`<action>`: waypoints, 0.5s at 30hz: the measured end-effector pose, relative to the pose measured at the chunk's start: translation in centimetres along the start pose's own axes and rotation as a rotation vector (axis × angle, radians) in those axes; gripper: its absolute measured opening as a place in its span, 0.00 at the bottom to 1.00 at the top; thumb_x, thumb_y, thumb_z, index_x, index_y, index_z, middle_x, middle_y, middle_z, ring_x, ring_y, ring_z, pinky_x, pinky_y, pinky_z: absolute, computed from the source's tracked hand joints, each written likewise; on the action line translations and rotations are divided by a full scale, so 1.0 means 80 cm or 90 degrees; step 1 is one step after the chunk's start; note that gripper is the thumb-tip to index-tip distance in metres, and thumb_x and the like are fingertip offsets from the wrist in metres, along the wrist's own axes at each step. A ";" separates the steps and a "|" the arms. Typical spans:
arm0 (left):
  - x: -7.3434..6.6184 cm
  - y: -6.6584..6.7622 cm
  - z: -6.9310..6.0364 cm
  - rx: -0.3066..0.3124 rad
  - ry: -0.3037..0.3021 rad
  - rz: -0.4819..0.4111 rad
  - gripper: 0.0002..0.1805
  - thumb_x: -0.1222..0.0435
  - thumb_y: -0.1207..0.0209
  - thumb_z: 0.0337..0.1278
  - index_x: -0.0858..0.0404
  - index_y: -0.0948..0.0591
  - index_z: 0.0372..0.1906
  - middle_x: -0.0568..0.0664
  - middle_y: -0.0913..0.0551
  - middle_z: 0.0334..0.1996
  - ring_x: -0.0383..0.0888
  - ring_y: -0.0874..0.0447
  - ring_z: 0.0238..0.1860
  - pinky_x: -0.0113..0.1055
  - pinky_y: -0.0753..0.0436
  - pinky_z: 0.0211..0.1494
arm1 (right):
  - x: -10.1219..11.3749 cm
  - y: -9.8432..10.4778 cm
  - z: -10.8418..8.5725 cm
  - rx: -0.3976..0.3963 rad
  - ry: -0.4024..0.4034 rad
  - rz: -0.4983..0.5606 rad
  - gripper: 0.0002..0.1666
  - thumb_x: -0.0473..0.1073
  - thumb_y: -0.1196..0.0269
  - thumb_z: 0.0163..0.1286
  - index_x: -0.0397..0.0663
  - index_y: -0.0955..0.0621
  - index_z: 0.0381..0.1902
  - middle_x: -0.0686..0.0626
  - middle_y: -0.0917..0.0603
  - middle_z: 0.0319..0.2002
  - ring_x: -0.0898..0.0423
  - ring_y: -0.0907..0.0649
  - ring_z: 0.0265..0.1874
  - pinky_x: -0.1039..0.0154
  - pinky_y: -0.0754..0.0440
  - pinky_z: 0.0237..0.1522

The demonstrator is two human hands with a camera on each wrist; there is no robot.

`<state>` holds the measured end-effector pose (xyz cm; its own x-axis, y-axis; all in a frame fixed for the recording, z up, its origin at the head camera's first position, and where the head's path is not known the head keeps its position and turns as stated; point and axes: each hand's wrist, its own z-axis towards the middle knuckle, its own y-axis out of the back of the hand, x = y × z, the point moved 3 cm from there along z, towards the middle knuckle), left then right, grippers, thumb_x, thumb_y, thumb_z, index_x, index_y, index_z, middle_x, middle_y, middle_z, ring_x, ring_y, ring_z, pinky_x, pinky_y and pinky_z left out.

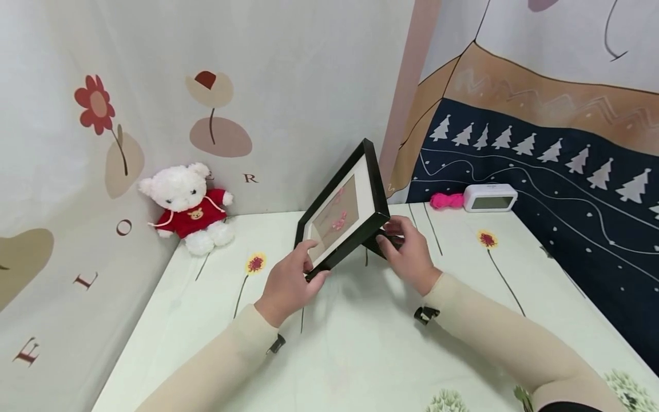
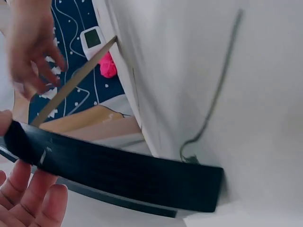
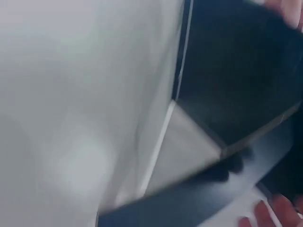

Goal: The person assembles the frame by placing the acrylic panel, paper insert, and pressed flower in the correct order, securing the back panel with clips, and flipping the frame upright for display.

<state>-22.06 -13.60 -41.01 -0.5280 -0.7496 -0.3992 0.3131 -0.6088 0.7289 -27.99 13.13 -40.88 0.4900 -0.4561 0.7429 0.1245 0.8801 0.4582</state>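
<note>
A black picture frame (image 1: pixel 378 180), with a white mat and a pink flower picture, is tilted above the table in the head view. My left hand (image 1: pixel 290 280) grips its lower left corner, thumb on one side and fingers on the other in the left wrist view. From the back of the frame a black stand (image 1: pixel 377 246) sticks out, edge-on as a thin strip in the left wrist view. Around this stand is my right hand (image 1: pixel 409 254), its fingers apart; firm contact is not visible. The right wrist view, blurred, shows the stand's dark panel (image 3: pixel 236 71).
A white teddy bear (image 1: pixel 193 209) in a red top sits at the back left. At the back right are a white digital clock (image 1: pixel 491 198) and a pink bundle (image 1: pixel 446 201). Printed curtains border the flowered tablecloth (image 1: pixel 355 349) behind and at the sides.
</note>
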 end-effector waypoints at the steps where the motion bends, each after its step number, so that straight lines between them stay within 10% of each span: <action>1: 0.002 0.001 -0.001 0.003 0.008 -0.008 0.33 0.61 0.24 0.56 0.65 0.25 0.64 0.45 0.22 0.29 0.38 0.28 0.25 0.33 0.24 0.28 | 0.009 -0.001 -0.009 -0.034 0.029 0.036 0.29 0.33 0.33 0.71 0.36 0.29 0.66 0.37 0.16 0.56 0.40 0.14 0.54 0.40 0.16 0.60; 7: 0.009 -0.001 -0.005 0.006 0.029 -0.036 0.31 0.62 0.26 0.59 0.65 0.26 0.63 0.44 0.24 0.28 0.38 0.28 0.24 0.33 0.24 0.29 | 0.056 -0.019 -0.054 -0.072 0.242 0.085 0.45 0.28 0.34 0.65 0.31 0.42 0.76 0.32 0.19 0.62 0.38 0.12 0.51 0.46 0.13 0.57; 15: 0.003 -0.001 -0.009 0.000 0.030 -0.043 0.31 0.63 0.26 0.58 0.65 0.26 0.62 0.43 0.24 0.26 0.37 0.28 0.25 0.35 0.21 0.32 | 0.071 -0.041 -0.074 -0.049 0.334 0.054 0.57 0.33 0.37 0.66 0.26 0.56 0.82 0.30 0.24 0.70 0.41 0.10 0.51 0.48 0.11 0.55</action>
<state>-21.63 -13.97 -41.56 -0.5106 -0.7179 -0.4731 0.2784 -0.6587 0.6990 -20.52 8.48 -41.07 0.8638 -0.2729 0.4235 0.1189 0.9273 0.3549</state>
